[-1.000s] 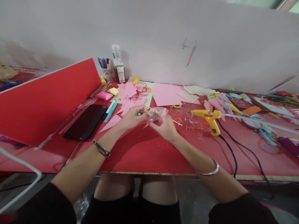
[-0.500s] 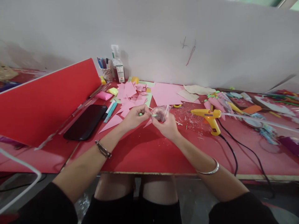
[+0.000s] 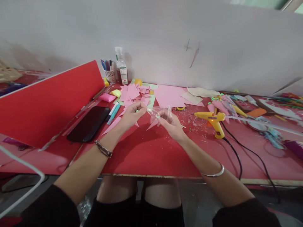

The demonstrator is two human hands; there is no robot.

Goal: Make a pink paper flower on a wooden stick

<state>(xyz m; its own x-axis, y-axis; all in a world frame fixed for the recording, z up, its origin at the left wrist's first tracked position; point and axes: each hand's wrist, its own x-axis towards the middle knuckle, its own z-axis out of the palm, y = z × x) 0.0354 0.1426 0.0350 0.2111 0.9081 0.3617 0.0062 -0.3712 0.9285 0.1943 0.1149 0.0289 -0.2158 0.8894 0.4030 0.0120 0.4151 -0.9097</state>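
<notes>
A clear plastic bag (image 3: 153,112) is stretched between my hands above the red tabletop. My left hand (image 3: 134,116) pinches the bag's left edge, and a small light-green lump (image 3: 137,111) shows among its fingers. Wrapped around the other side of the bag is my right hand (image 3: 172,125). A bit of light-green material (image 3: 157,116) sits by the right thumb, in or against the plastic; I cannot tell which. Pink paper pieces (image 3: 153,124) lie below and behind the hands.
A yellow glue gun (image 3: 213,120) with a lit orange light and black cord stands to the right. Pink cones (image 3: 219,104) lie behind it. On the left are a black phone (image 3: 88,124), markers (image 3: 113,112) and a red board (image 3: 52,104). A bottle (image 3: 121,67) stands at the back.
My left hand has moved slightly left and up, pulling the plastic out to a stretched edge. The gap between my hands is wider. The view has shifted slightly.
</notes>
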